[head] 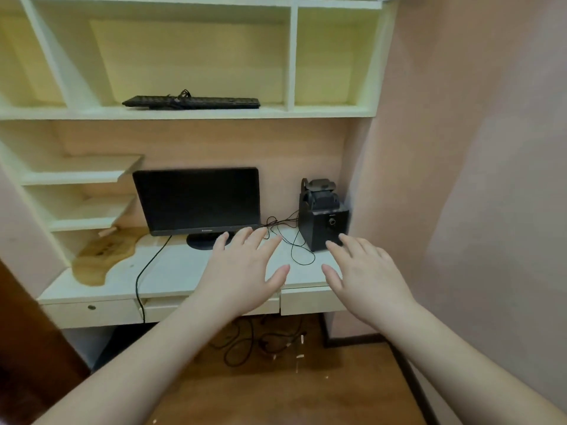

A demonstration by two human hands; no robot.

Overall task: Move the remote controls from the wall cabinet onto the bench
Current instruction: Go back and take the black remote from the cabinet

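Note:
No remote control shows anywhere in this view. A white wall cabinet [184, 113] with open cubbies fills the top; its middle cubby holds a black keyboard [191, 102]. Below it runs a white desk [101, 286] with drawers along its front. My left hand [245, 271] and my right hand [365, 277] are stretched out side by side over the desk's front edge, palms down, fingers spread, holding nothing.
A black monitor [198, 200] stands at the back of the desk, a black speaker box [323, 225] with gear on top at its right, thin cables [291, 243] between them. A wooden board [104, 256] lies at the left. A pink wall [475, 179] closes the right side.

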